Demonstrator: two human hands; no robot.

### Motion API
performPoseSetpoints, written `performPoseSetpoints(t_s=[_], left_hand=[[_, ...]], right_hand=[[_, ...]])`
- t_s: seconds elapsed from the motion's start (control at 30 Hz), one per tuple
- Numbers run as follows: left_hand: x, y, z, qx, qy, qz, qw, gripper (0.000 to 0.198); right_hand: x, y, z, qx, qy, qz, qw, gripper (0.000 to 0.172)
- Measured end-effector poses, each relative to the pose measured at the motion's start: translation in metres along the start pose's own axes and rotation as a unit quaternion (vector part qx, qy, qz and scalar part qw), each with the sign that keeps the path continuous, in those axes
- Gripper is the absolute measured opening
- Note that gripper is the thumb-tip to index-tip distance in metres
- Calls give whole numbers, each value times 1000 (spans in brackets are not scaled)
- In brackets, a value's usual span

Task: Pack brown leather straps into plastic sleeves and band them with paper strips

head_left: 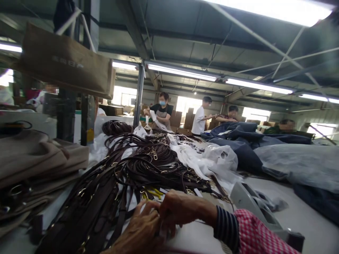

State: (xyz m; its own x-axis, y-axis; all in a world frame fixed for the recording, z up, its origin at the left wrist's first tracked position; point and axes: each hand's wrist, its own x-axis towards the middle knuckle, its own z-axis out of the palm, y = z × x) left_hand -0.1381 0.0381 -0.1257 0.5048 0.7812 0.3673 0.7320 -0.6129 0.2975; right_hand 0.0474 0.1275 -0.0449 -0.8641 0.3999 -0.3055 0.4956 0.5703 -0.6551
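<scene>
Both my hands meet low in the middle of the view, at the near edge of a pile of dark brown leather straps (pixel 137 165) with gold clasps. My left hand (pixel 141 229) is curled, its fingers pressed against the right hand. My right hand (pixel 182 208) is closed in a pinch over something small and pale that I cannot make out. My right sleeve (pixel 251 233) is red-checked over a striped cuff. Yellow-handled snips (pixel 152 193) lie just beyond my fingers.
Folded tan bags (pixel 34 158) stack at the left, and one tan bag (pixel 66 61) hangs overhead. White plastic bags (pixel 212 158) and dark blue fabric (pixel 238 141) cover the table's right. A grey tape dispenser (pixel 251 204) sits by my right wrist. Several people work at the far end.
</scene>
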Motion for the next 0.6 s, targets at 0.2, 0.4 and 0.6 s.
performPoseSetpoints(t_s=[0.2, 0.4, 0.6], left_hand=[[-1, 17, -34, -74, -50, -26, 996, 16], [0, 27, -45, -233, -29, -68, 970, 29], [10, 24, -45, -420, 6, -180, 890, 31]], right_hand=[[-30, -37, -2, -256, 105, -104, 955, 11], [-54, -48, 11, -269, 169, -159, 935, 7], [-66, -50, 28, -265, 249, -101, 926, 23]])
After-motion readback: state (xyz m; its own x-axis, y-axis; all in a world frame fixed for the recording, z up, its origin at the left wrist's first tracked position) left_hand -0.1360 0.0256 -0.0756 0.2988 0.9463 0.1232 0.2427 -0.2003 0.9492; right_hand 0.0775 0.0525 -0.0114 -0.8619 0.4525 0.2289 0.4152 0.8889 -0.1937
